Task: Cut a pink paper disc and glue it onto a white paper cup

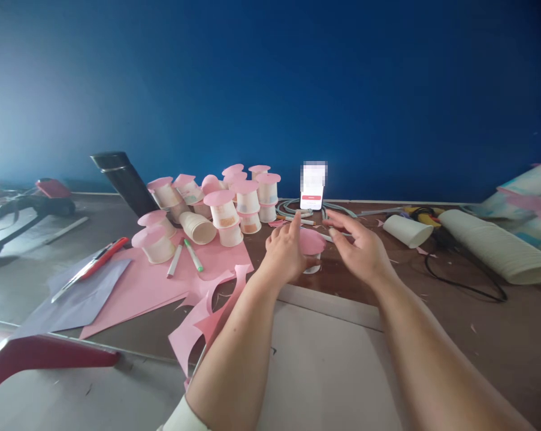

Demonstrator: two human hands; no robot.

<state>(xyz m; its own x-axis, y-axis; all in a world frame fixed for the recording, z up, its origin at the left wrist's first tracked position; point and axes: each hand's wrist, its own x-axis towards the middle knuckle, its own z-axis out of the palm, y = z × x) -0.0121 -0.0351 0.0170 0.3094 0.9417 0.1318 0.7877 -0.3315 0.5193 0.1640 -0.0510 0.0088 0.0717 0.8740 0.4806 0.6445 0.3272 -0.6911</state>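
Note:
A small white paper cup (313, 267) stands upside down on the brown table (477, 335), capped with a pink paper disc (311, 240). My left hand (284, 251) curls around the cup's left side, index finger raised against the disc. My right hand (360, 246) hovers at the cup's right with fingers stretched out and apart, fingertips near the disc's edge. Whether the right fingers touch the disc is unclear.
Several pink-capped cups (223, 206) are stacked at the back left. Pink paper sheets (162, 281) with cut-outs, two markers (193, 255), a red-handled cutter (100, 258), a black bottle (125, 182), a propped phone (312, 194), cables, a lying cup (407, 230) and a cup sleeve (495, 245) surround them.

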